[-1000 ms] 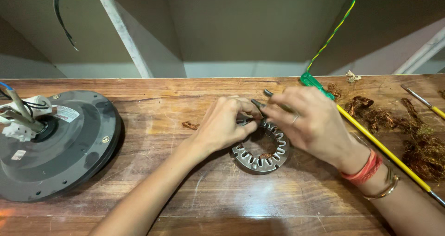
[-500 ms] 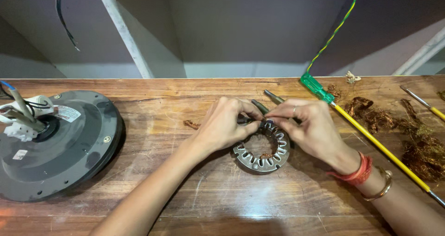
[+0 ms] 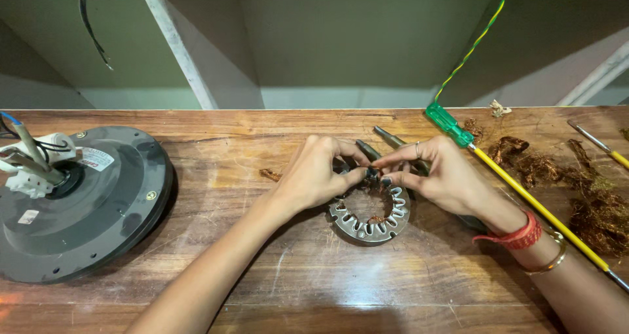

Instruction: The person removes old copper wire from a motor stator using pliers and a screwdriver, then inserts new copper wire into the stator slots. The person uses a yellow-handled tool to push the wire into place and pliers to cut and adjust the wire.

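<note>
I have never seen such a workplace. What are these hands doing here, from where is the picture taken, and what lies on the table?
The camera sits on the person's head and looks down at a wooden workbench. The left hand and right hand meet at the far rim of a slotted metal ring, pinching something small and dark there. At left lies a round grey motor housing. At right lie a long yellow screwdriver with a green handle and tangled copper wire scraps.

Fan housing (image 3: 78, 203) left of stator ring (image 3: 370, 217)
</note>
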